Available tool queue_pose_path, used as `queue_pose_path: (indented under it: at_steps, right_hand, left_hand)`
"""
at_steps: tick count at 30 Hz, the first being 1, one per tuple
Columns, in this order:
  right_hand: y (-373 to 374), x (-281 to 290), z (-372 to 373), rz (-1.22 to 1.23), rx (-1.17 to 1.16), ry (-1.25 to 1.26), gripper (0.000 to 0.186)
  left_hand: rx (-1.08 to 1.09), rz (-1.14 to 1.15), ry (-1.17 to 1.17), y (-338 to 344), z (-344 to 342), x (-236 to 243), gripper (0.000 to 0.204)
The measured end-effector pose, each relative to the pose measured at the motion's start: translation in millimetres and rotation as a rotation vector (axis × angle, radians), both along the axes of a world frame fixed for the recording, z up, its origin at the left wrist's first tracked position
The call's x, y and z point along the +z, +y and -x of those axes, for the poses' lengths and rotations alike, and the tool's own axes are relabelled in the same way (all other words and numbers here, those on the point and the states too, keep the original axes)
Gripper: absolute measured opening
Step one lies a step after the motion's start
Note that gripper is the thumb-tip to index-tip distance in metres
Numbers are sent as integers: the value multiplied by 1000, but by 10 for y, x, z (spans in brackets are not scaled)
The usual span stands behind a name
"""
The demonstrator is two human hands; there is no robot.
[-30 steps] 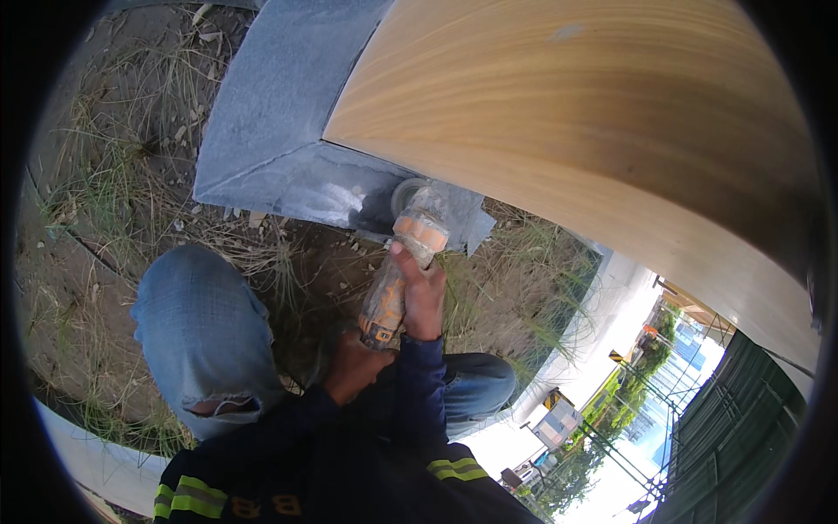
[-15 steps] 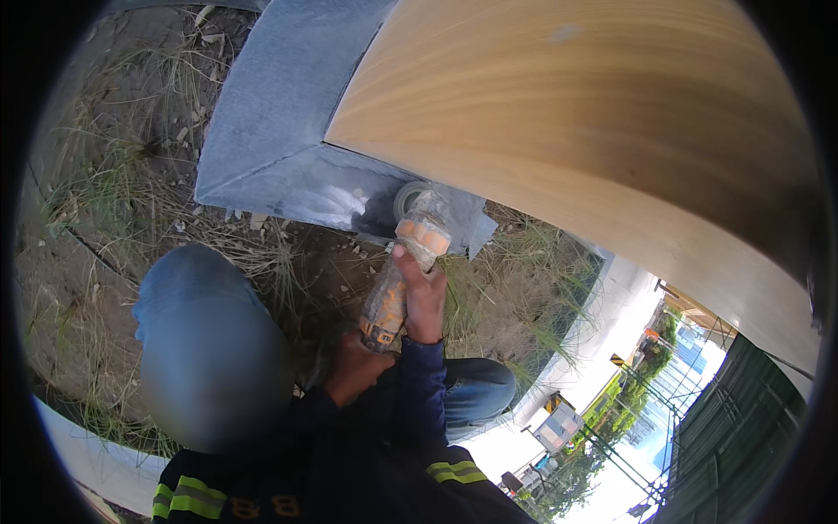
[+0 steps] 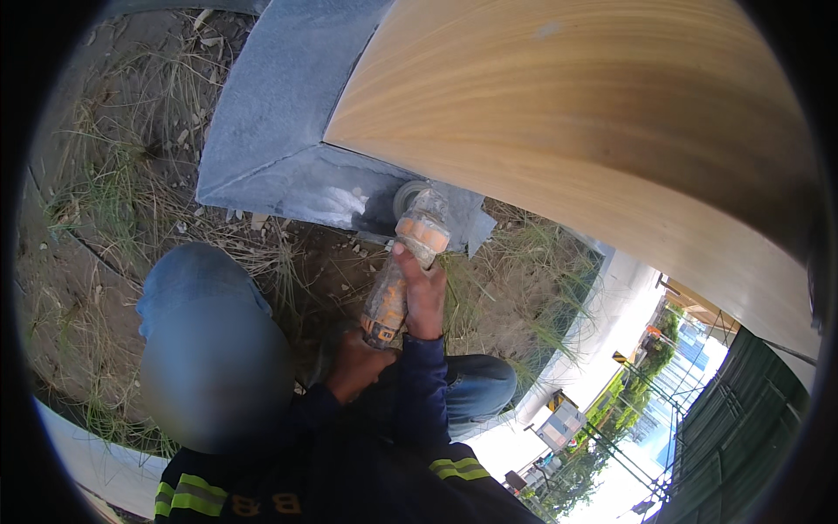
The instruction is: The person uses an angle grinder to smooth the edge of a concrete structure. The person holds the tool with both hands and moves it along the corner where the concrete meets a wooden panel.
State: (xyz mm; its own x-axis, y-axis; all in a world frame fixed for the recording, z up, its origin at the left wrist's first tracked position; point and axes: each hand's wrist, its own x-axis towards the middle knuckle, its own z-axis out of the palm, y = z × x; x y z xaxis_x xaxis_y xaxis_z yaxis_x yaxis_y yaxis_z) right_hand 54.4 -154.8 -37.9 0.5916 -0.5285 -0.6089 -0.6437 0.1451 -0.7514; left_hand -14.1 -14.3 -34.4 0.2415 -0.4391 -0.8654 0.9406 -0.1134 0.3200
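Neither of my own hands shows in the head view. In front of me a co-worker (image 3: 332, 472), seen from behind, crouches in a dark jacket with reflective stripes and a blue cap (image 3: 199, 272). The co-worker holds a dusty orange and grey power tool (image 3: 387, 301), which looks like an angle grinder. Their right hand (image 3: 425, 301) grips its body near the front, and their left hand (image 3: 356, 365) is at its rear end. A pale round part (image 3: 408, 197) at its head meets the grey stone edging (image 3: 262, 179), beside a dark patch.
A curved tan panel (image 3: 576, 113) rises beyond the edging. Bare soil with grass tufts (image 3: 131, 175) and stone chips lies around it. A white curb (image 3: 515, 428) borders the soil at the right. Farther off are green sheeting (image 3: 742, 428), poles and a grey box (image 3: 559, 425).
My view has shifted very slightly. The co-worker's hands and the power tool stay at almost the same spot on the stone edging.
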Motion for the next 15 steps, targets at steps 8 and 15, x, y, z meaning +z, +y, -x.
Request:
queue_pose_path:
  at_steps: [8,15]
  right_hand:
    - [-73,-97,107,-5,-28,-49,47]
    - [-26,-32,53,26,14,-22,46]
  left_hand:
    - [-7,31,-26,3,-10,13,32]
    - [54,24,-19,18,29,14,30]
